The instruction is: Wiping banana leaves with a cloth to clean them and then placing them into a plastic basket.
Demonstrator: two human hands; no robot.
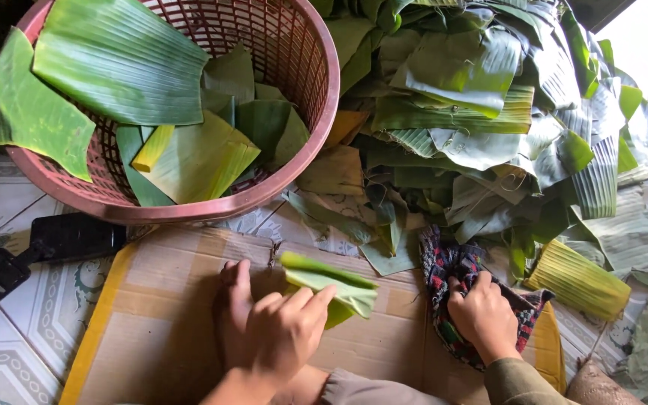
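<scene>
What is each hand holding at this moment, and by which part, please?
The left hand pinches a folded banana leaf piece at its near edge; the right hand grips a checked cloth mid-bunch.

Left hand [283, 330] on folded leaf [331, 285], right hand [483, 315] on checked cloth [455, 270]

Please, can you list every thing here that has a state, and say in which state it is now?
Left hand: shut on the folded leaf piece.
Right hand: pressing the checked cloth, which is crumpled.
Basket: upright, partly filled with cut leaves.
Leaf pile: loose, unsorted, beside the basket.
Cardboard: flattened on the floor.
</scene>
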